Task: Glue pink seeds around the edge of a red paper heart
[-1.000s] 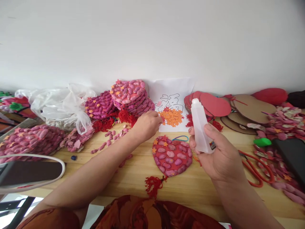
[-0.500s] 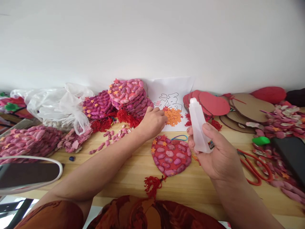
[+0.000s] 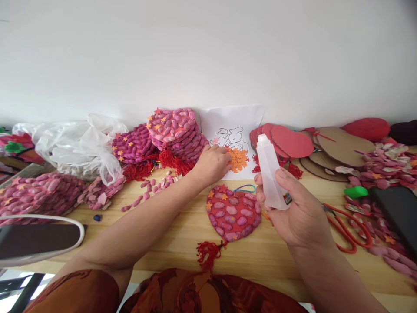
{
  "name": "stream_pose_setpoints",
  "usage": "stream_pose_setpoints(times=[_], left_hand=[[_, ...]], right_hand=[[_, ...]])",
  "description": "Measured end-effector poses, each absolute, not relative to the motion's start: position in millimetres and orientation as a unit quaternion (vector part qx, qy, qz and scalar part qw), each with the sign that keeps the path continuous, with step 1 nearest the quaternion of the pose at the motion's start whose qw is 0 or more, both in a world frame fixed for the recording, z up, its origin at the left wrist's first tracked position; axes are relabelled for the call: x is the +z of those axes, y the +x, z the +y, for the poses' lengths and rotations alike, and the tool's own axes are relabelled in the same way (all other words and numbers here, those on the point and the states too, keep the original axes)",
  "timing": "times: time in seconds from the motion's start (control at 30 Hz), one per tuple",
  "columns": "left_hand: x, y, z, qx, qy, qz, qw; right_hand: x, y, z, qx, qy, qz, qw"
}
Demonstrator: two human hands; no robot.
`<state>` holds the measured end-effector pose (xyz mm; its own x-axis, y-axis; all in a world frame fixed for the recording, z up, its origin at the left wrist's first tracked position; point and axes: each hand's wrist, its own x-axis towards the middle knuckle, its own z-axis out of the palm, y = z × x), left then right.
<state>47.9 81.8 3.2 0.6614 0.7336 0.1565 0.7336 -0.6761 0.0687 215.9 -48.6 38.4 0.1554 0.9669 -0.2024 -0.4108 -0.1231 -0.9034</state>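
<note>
Right grip (image 3: pixel 301 213) clamps a bottle (image 3: pixel 271 174); left grip (image 3: pixel 215 164) is at the stars (image 3: pixel 239 161), whether pinched together I cannot tell. Between them, on the near side, a heart (image 3: pixel 233 213) lies on the wooden bench (image 3: pixel 169 250); beyond both stands a white wall (image 3: pixel 208 52).

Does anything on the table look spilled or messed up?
Some pink peanut shapes lie loose on the wooden table near the red tassels, looking spilled. The peanut-covered red piece looks lopsided: its stars mostly bunch at the upper left. A small dark blue thing sits alone; I can't tell what.
</note>
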Motion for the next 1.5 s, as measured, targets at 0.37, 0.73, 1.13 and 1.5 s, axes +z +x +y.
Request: stream_pose_setpoints(times=[0.37,0.73,1.13,1.5], left_hand=[[-8.1,48.6,88.6,-0.145,-0.895,-0.421,-0.01],[3.3,40.2,90.2,-0.195,-0.842,-0.479,-0.156],[16.6,30.9,86.6,-0.258,-0.723,-0.523,-0.37],[50.5,24.2,21.3,-0.305,-0.644,-0.468,-0.522]], right_hand=[[38.8,216.2,-49.1,0.579,-0.477,-0.295,0.591],[38.9,215.5,-47.9,0.589,-0.467,-0.268,0.603],[31.3,216.1,-47.7,0.58,-0.457,-0.261,0.622],[14.8,210.6,-47.5,0.562,-0.523,-0.342,0.542]])
